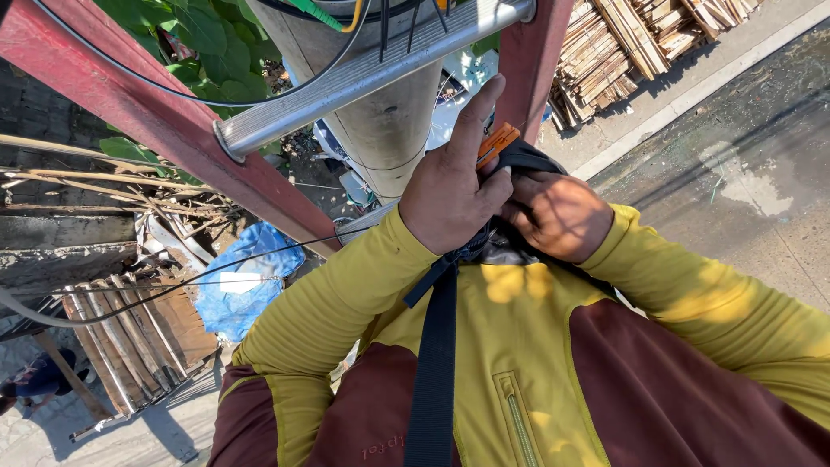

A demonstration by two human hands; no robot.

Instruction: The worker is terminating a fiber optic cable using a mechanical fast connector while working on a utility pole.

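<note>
One head camera looks steeply down, close over the chest.

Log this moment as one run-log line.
left hand: on black pouch, pinching orange tool | right hand: in pouch | setting: up red ladder, by concrete pole

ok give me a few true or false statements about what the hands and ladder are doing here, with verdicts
1. Both hands are at a black bag worn at the chest. True.
2. The left hand grips the ladder rung. False: it rests on the bag, below the rung.
3. An orange-handled tool shows between the hands. True.
4. The right hand is raised to the cables. False: it is at the bag opening.
5. The ladder rails are blue. False: they are red.
</note>
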